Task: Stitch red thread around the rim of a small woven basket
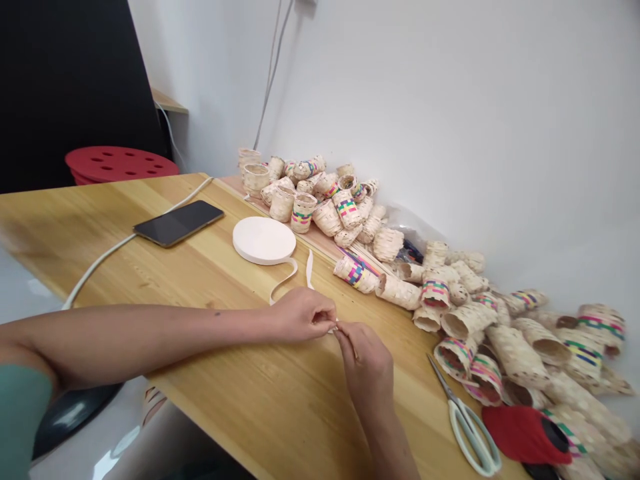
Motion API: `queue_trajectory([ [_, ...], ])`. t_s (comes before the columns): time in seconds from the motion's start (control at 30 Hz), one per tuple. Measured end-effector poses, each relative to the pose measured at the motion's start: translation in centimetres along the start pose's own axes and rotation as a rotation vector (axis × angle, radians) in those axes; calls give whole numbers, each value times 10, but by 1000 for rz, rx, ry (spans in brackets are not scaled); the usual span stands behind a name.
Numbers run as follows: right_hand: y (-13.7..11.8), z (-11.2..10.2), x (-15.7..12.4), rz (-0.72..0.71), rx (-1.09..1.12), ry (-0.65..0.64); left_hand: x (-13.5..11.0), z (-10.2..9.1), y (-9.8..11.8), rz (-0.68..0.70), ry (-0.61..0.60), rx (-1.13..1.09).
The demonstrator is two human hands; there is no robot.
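Note:
My left hand (304, 315) reaches in from the left, its fingers curled closed. My right hand (367, 365) comes up from below, and its fingertips meet those of the left in a pinch. A small bit of white ribbon shows between the fingertips; most of it is hidden by the fingers. Behind my left hand, a flat roll of white ribbon (264, 239) lies on the wooden table (280, 407). One strand curves from the roll down behind that hand, and a loose ribbon end (309, 268) sticks up beside it.
Woven bamboo baskets (390, 243), several with coloured bands, are heaped along the wall. Scissors (467, 427) and a red cloth item (525, 433) lie at the right. A phone (179, 223) rests across a white cable (100, 261). A red stool (120, 163) stands beyond the table.

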State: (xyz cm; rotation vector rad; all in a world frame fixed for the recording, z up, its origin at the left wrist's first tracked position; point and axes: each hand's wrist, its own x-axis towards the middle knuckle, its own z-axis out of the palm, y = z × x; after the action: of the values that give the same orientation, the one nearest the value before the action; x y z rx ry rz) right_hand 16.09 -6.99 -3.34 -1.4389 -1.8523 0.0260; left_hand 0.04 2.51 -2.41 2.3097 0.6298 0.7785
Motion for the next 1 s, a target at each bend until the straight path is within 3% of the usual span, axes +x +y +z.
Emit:
queue_trajectory([
  [0.13,0,0,1,100,139,-39,-1,2,0,-43,-34,-169],
  [0.23,-1,-2,2,232,277,-28,0,2,-1,-137,-59,-502],
  [0.4,-1,-5,3,429,503,79,2,3,-4,-335,-426,-1066],
  [0.47,-1,-6,3,489,555,130,2,2,-3,-394,-483,-1172],
  [0.6,0,-5,4,573,626,206,0,-1,1,-456,-528,-1177],
  [0.77,10,-1,5,666,729,298,2,-3,0,-537,-388,-1010],
  [1.0,20,-8,11,761,863,432,3,-1,-6,-563,-368,-974],
])
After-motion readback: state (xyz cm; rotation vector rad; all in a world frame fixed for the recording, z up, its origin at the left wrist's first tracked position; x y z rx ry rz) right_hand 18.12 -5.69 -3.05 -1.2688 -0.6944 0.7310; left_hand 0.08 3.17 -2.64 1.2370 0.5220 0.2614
